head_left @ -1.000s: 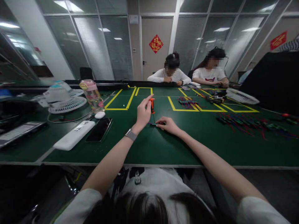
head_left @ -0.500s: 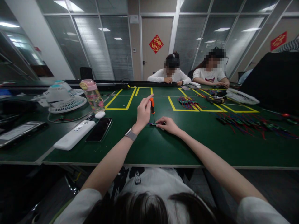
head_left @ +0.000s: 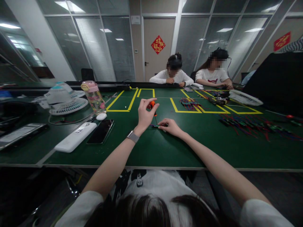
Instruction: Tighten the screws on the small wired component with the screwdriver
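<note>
Head view: our left hand (head_left: 145, 116) curls loosely around the orange-handled screwdriver (head_left: 152, 103). Our right hand (head_left: 172, 127) pinches the circuit board (head_left: 155, 126) below.

"What lettering is showing?"

"A red diamond-shaped sign (head_left: 158, 44) is hanging on the wooden door (head_left: 153, 67). Its gold characters are reading 招 at the top and 进 at the left; the others are blurring."

"And the far right?"

"A tilted red sign (head_left: 282, 41) is bearing what is looking like 福."

"Anything smaller?"

"The white notice (head_left: 135, 20) beside the door and the white oblong device (head_left: 75, 137) are carrying marks too small for reading."
</note>
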`<state>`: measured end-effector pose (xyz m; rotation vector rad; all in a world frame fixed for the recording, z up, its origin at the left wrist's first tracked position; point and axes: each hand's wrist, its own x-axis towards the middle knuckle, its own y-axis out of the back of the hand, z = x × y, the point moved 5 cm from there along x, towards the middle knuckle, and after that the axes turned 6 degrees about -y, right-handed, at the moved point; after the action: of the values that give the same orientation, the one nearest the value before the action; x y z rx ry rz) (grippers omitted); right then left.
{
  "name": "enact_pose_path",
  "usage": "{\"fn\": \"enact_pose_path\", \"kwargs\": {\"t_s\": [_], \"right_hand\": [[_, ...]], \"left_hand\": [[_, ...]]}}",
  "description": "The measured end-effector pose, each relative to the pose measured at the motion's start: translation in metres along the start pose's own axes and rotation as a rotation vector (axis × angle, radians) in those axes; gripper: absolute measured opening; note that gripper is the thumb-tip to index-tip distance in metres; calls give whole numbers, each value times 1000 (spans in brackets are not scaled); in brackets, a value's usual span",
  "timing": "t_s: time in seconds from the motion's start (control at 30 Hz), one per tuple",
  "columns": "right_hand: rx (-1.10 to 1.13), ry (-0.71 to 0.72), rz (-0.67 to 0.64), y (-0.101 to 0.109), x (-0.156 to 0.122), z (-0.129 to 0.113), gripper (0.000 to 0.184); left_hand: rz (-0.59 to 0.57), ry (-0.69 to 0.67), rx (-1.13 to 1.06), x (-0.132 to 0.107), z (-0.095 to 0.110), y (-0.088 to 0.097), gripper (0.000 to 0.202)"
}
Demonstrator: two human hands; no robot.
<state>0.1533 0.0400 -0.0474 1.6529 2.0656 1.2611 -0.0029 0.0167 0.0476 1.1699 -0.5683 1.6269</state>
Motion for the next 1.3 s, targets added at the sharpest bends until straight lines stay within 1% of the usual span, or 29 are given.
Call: {"fn": "enact_pose_path", "kwargs": {"t_s": [0.13, 0.33, 0.43, 0.57, 0.7, 0.8, 0.93, 1.03, 1.3], "right_hand": [[5, -11, 1, 0, 0, -1, 19], [-13, -20, -12, 1, 0, -5, 20], [-6, -25, -6, 2, -1, -4, 19], [-1, -18, -3, 1, -1, -3, 18], [-8, -24, -5, 1, 0, -2, 18], [-16, -21, -11, 1, 0, -3, 19], [-15, -17, -8, 1, 0, -3, 19], [-7, -19, -2, 1, -1, -4, 19], [-8, -16, -8, 1, 0, -2, 19]], "left_hand": [[-8, 4, -22, 0, -2, -2, 20], [-44, 72, -136, -1, -9, -6, 29], [-62, 91, -160, -2, -9, -6, 29], [-70, 38, -146, -1, -1, -4, 27], [-40, -12, -60, 0, 2, -2, 23], [-31, -9, -56, 0, 1, -2, 23], [-63, 13, -138, 0, -2, -5, 29], [-81, 18, -156, -1, -1, -6, 29], [-35, -39, -47, 0, 4, -2, 24]]}}
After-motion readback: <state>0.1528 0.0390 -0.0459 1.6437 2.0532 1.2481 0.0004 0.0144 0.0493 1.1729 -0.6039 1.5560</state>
